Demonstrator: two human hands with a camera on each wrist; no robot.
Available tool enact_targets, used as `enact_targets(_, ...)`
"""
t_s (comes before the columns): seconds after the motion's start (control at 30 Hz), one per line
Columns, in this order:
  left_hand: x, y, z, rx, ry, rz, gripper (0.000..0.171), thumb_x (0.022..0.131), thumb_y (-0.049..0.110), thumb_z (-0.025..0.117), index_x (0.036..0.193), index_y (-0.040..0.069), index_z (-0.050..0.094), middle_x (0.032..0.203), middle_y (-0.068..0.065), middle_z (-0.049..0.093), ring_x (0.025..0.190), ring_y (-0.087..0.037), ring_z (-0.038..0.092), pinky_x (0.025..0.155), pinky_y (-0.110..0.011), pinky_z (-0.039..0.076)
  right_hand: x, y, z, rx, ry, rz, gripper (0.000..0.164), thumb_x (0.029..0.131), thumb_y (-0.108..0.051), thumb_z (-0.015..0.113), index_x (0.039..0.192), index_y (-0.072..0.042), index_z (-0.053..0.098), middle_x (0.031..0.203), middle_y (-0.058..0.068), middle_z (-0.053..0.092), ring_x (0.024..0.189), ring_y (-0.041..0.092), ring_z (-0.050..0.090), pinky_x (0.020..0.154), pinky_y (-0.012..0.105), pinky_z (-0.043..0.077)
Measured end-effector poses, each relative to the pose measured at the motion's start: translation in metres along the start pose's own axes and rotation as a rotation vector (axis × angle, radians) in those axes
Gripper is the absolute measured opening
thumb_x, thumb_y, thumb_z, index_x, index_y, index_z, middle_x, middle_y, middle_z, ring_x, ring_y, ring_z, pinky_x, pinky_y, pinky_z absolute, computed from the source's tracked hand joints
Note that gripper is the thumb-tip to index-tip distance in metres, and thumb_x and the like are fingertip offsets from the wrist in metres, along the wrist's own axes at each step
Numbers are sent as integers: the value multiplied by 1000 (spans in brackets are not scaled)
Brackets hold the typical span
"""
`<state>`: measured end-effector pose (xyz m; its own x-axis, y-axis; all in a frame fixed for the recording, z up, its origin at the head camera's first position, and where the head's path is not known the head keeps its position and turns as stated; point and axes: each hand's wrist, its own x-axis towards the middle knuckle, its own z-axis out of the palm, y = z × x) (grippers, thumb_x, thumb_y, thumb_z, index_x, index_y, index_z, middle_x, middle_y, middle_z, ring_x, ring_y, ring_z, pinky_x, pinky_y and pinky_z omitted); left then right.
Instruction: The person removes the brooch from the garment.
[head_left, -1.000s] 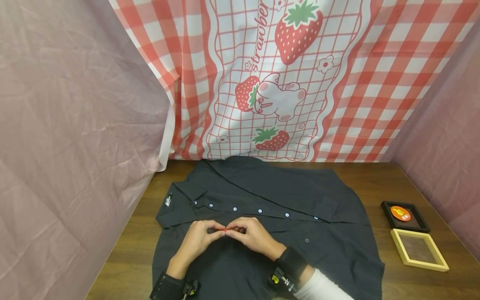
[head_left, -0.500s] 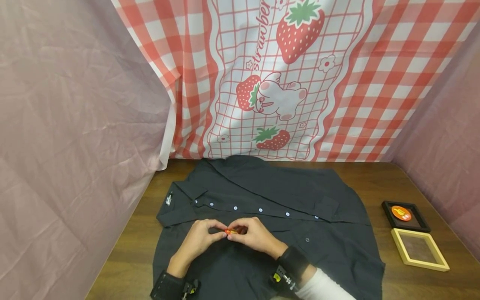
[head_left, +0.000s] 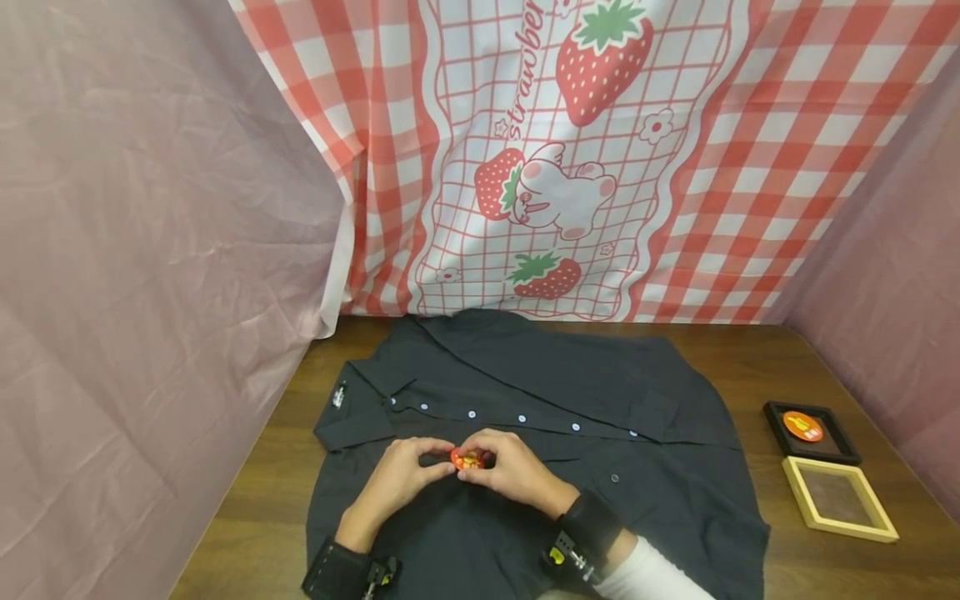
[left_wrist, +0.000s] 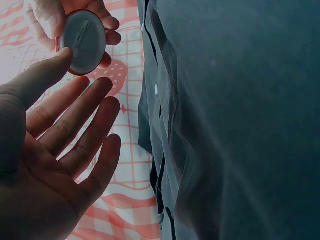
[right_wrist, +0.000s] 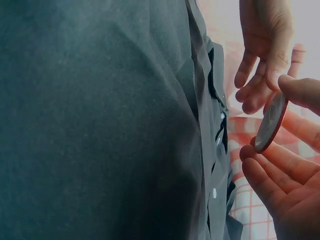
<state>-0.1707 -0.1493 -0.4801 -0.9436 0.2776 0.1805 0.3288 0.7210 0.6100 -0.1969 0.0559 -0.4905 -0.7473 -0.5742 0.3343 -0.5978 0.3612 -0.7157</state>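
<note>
A round pin badge [head_left: 467, 458] with a red-orange printed front is held up over a dark shirt [head_left: 480, 379] on the table. My right hand [head_left: 506, 468] grips it between thumb and fingers. My left hand [head_left: 401, 475] meets its left edge; in the left wrist view the thumb of that left hand [left_wrist: 60, 150] lies against the badge's metal back [left_wrist: 82, 42], its other fingers loosely extended. The pin bar shows across that back. In the right wrist view the badge [right_wrist: 271, 121] is seen nearly edge-on, within the right hand [right_wrist: 295, 195].
On the right of the wooden table [head_left: 817, 567] a black square frame [head_left: 847, 450] contains another round orange badge [head_left: 802, 426]. In front of it lies a pale yellow frame [head_left: 840, 527]. A checked strawberry cloth [head_left: 675, 275] hangs behind, with pink drapes [head_left: 165, 292] at both sides.
The badge, at first almost hidden between the fingertips, has been turned so its printed front shows in the head view. The left fingertips have spread apart slightly; the shirt lies as before.
</note>
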Motion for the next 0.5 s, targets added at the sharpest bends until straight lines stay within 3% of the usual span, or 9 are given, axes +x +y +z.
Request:
enact_targets(0.27, 0, -1, 0, 24, -11, 6, 29, 84, 27, 75, 108, 11, 75, 105, -3, 75, 102, -22, 69, 87, -44, 54, -1, -2, -1, -68, 24, -57, 21, 79, -18, 81, 98, -14, 73, 98, -1, 71, 89, 10, 65, 78, 25, 54)
enact_targets(0.5, 0, 0, 1, 29, -36, -13, 33, 85, 28, 75, 111, 9, 73, 110, -6, 74, 105, -26, 67, 90, -48, 52, -3, -1, -2, -191, 76, -108, 26, 76, -22, 83, 98, -16, 73, 98, -4, 71, 92, 11, 63, 81, 27, 52)
